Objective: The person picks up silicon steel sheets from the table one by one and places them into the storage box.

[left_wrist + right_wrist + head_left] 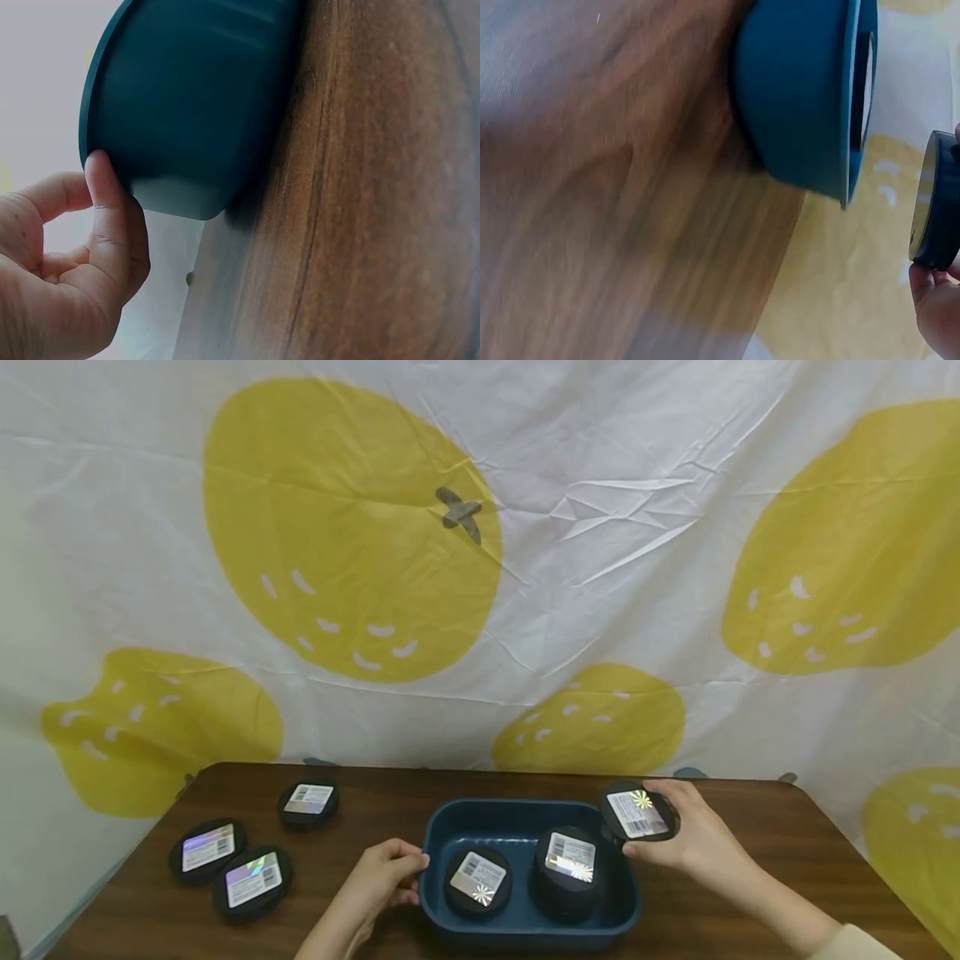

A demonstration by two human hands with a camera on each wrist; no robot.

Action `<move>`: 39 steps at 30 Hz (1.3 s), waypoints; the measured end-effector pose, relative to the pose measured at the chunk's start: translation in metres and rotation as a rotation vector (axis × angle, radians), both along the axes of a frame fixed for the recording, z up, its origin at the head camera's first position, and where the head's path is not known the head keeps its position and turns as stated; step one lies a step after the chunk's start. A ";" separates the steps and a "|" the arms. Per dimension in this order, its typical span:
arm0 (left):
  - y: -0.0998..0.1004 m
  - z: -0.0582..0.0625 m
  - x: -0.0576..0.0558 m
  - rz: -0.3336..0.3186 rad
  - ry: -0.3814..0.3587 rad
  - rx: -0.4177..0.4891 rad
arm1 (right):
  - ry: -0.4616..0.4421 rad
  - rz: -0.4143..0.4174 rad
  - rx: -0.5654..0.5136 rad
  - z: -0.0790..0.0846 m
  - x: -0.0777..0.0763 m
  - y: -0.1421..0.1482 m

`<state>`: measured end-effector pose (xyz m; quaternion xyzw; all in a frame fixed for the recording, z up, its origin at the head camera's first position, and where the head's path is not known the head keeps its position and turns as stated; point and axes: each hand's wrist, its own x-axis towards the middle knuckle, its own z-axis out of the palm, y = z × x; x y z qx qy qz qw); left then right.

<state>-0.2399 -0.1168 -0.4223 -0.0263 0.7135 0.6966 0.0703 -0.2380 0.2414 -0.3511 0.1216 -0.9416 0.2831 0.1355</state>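
Observation:
A dark blue rectangular plastic basin [531,932] stands on the table. My left hand [381,881] pinches its left rim, with thumb and fingertips on the edge in the left wrist view. Above the basin's right rim, my right hand [697,833] grips a flat, round black container [621,810] by its edge, its shiny label facing up. The right wrist view shows that container [939,202] apart from the basin, its other face yellowish. Inside the basin lie a labelled round container [477,914] at left and a taller, apparently stacked one [566,902] at right.
On the table's left side lie three more labelled round black containers: one at the back [308,818] and a close pair, left [180,860] and right [251,906]. The brown wooden table [750,877] ends at a white curtain [600,568] with yellow fruit prints.

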 end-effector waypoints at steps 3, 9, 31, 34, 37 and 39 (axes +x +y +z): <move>-0.001 0.001 0.000 0.003 0.001 0.001 | -0.016 0.027 -0.021 -0.004 0.002 -0.011; -0.001 -0.001 0.000 -0.006 0.001 0.006 | -0.005 0.073 -0.045 -0.017 0.005 -0.033; -0.001 -0.001 0.000 -0.024 -0.011 0.013 | -0.110 0.088 -0.041 -0.027 0.003 -0.054; -0.001 -0.001 -0.001 -0.023 -0.008 0.016 | -0.116 0.085 -0.037 -0.026 0.003 -0.054; -0.001 -0.001 -0.001 -0.016 -0.011 0.016 | -0.123 0.085 -0.034 -0.025 0.002 -0.054; -0.001 -0.001 -0.001 -0.013 -0.013 0.015 | -0.126 0.085 -0.032 -0.026 0.002 -0.054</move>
